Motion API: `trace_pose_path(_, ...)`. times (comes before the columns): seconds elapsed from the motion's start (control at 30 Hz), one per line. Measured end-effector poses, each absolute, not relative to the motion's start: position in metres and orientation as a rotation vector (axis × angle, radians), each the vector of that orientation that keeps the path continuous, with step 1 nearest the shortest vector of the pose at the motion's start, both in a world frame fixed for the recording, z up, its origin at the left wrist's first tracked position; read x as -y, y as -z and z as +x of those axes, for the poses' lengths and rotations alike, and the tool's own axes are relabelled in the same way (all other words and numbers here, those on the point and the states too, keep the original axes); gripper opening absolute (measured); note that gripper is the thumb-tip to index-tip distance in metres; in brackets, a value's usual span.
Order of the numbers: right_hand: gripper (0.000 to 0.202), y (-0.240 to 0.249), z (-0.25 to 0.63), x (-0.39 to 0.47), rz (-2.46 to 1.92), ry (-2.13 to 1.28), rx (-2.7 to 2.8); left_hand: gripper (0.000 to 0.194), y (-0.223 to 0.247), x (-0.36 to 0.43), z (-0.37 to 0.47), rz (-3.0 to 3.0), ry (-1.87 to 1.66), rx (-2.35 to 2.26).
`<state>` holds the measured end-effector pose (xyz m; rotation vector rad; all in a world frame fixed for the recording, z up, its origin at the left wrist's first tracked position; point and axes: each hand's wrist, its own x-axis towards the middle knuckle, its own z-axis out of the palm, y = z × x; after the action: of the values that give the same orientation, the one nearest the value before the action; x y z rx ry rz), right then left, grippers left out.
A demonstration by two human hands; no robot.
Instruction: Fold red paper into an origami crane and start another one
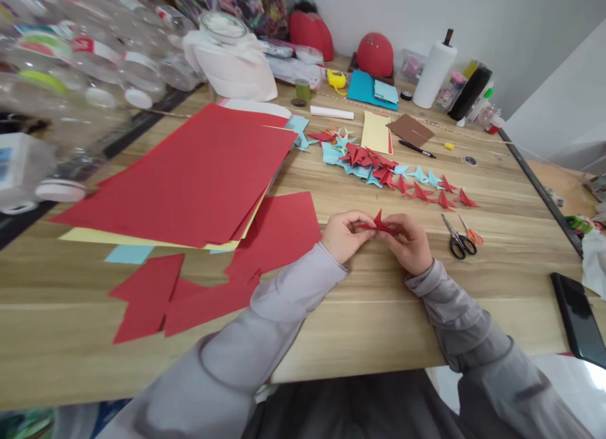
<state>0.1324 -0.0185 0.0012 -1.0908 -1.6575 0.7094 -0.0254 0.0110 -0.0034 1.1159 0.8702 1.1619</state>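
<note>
Your left hand [348, 235] and your right hand [408, 240] both pinch the small folded red paper piece [379, 224] between thumb and fingers, one at each end. You hold it above the wood-grain table [360, 325], between the large red paper sheets [203, 174] and the black-handled metal scissors [458, 242], near the row of red and light-blue folded paper pieces [421, 190].

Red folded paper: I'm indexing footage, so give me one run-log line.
left hand: grip on red folded paper | right hand: same piece | scissors: on table
</note>
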Motion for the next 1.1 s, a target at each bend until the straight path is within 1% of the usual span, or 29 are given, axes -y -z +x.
trace_pose_path(0.07, 0.009, -0.0021, 0.1328, 0.0191, -1.087, -0.659, 1.718, 0.012, 0.0035, -0.0110, -0.0253, 1.139, -1.174, -0.893)
trace_pose_path(0.17, 0.008, -0.0007, 0.1324, 0.0191, -1.110, -0.644, 1.722, 0.015, 0.0043, -0.0113, -0.0256, 1.149, -1.184, -0.899)
trace_pose_path(0.23, 0.011, 0.0012, 0.1319, 0.0185, -1.130, -0.758, 1.633, 0.018, 0.0046, -0.0113, -0.0259, 1.139, -1.169, -0.894)
trace_pose_path(0.37, 0.027, 0.0033, 0.1306, 0.0169, -1.107, -1.143, 1.411, 0.025, 0.0049, -0.0112, -0.0258, 1.100, -1.075, -0.867)
trace_pose_path(0.47, 0.032, 0.0015, 0.1291, 0.0168, -1.072, -1.266, 1.322, 0.029, 0.0048, -0.0110, -0.0249, 1.059, -1.052, -0.871)
trace_pose_path(0.87, 0.033, 0.0025, 0.1294, 0.0166, -1.003, -1.398, 1.208, 0.033, -0.0004, -0.0100, -0.0250, 0.966, -1.002, -0.814)
trace_pose_path(1.1, 0.028, 0.0030, 0.1282, 0.0169, -0.996, -1.409, 1.096, 0.039, 0.0054, -0.0101, -0.0241, 0.825, -0.962, -0.804)
